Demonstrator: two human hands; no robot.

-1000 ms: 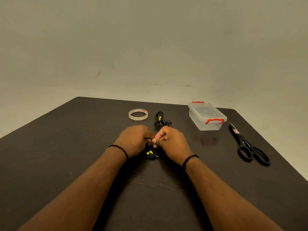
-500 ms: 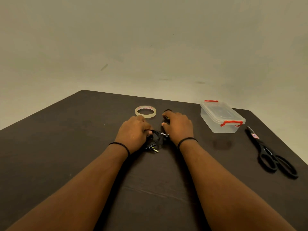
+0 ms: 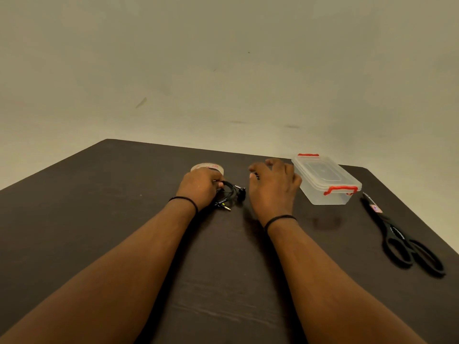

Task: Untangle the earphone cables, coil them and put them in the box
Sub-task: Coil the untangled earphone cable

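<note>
1. The left hand [image 3: 201,187] grips the black earphone cable bundle [image 3: 229,194] against the table [image 3: 99,219] — likely to keep the coil from springing loose.
2. The right hand [image 3: 272,187] hovers with fingers spread, holding nothing, just beside the clear box [image 3: 327,184] — its red-clipped lid looks closed, so probably that comes next.
3. Tape roll [image 3: 208,167] and scissors [image 3: 402,242] lie idle.

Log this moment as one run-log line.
left hand: grips coiled earphone cable on table | right hand: open, lifted beside box | box: lid on | tape roll, scissors: idle
</note>
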